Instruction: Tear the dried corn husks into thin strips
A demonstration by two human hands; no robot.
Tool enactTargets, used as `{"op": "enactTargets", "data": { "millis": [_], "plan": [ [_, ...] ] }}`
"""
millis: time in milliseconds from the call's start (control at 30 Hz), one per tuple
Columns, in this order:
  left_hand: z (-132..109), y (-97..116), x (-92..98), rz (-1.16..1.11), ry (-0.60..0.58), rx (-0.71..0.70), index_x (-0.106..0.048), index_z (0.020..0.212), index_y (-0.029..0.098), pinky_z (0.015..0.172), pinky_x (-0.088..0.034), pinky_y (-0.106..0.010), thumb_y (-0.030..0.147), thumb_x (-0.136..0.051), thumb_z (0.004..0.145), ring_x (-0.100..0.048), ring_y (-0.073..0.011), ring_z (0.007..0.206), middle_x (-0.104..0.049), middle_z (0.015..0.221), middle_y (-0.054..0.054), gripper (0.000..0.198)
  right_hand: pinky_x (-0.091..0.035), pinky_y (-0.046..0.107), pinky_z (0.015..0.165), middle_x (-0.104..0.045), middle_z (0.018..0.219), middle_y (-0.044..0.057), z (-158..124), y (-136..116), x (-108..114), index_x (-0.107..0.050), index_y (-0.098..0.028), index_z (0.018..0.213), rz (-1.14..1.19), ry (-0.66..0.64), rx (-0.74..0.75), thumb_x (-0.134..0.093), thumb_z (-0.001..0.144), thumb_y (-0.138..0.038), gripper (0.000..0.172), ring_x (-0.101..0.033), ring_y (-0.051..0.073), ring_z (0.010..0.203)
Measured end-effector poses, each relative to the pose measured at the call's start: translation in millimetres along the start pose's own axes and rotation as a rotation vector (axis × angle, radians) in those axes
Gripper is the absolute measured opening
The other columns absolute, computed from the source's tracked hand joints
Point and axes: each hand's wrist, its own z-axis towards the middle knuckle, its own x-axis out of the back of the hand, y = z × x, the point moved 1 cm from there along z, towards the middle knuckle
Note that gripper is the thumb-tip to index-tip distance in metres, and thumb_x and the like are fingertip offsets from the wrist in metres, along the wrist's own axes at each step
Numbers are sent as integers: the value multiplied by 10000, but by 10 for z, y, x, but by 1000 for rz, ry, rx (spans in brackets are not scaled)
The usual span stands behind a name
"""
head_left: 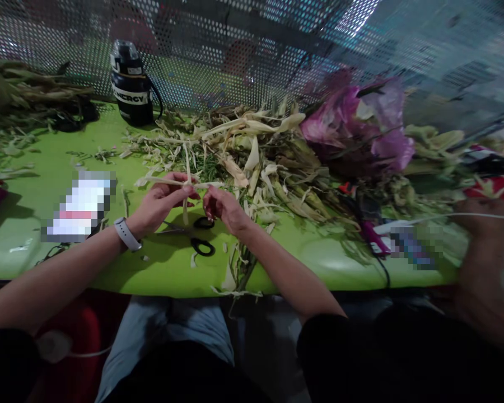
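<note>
My left hand and my right hand meet above the green table, both pinched on pale dried leaf strips that cross one another. One strip runs sideways between my fingers, another stands upright and hangs below them. A white band sits on my left wrist. Black-handled scissors lie on the table just under my hands.
A heap of dried husks and leaves fills the table's middle. A black bottle stands at the back left, purple plastic bags at the right. Another person's hand holds a thin strip at the far right. Perforated mesh closes the back.
</note>
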Motion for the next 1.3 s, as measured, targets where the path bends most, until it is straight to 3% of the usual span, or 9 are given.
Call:
{"op": "enactTargets", "data": {
  "millis": [133,367,500,633,800,1133,1300],
  "plan": [
    [-26,2,-21,52,-13,24,-559,965,158,554,-537,-189,347,-810,787,-665,-104,664,-667,793,5,361,-265,227,409,-395,466,-83,61,47,-56,-485,-217,637,259,79,-49,-690,703,-718,546,-326,68,408],
    [-38,25,-35,54,-23,25,-497,980,175,564,-570,-218,418,-766,821,-720,-145,668,-718,772,-12,396,-282,236,400,-382,429,-65,54,59,-88,-511,-220,606,315,-44,-216,-607,738,-769,572,-328,88,401],
    [-39,8,-36,100,-67,50,-511,946,172,472,-515,-185,441,-768,817,-675,-116,566,-708,735,-4,394,-285,236,406,-413,427,-53,32,95,-74,-489,-211,509,204,42,-29,-698,715,-653,530,-355,79,405],
    [-43,6,-38,150,-121,74,-573,931,169,414,-479,-184,479,-737,838,-557,-76,434,-646,621,32,364,-325,233,432,-560,534,-29,-22,131,-82,-622,-197,610,32,116,197,-689,771,-578,419,-429,77,445],
    [-31,57,-32,219,-169,128,-545,805,177,387,-442,-180,512,-740,825,-526,-77,408,-613,553,33,388,-348,238,430,-552,514,-20,-44,127,-72,-617,-195,578,-14,170,191,-646,804,-545,418,-430,85,440],
    [-23,83,16,138,-220,205,-537,787,176,384,-373,-154,462,-715,864,-472,-53,405,-572,536,44,346,-337,244,411,-533,492,-29,1,120,-8,-592,-210,531,-37,194,189,-654,793,-502,397,-401,84,419],
    [46,9,75,-96,-195,171,-557,986,183,449,-414,-175,398,-658,913,-529,-79,490,-660,677,0,248,-392,244,468,-575,558,-22,-27,56,50,-624,-203,609,-89,192,294,-632,853,-550,425,-472,87,473]
  ]
}}
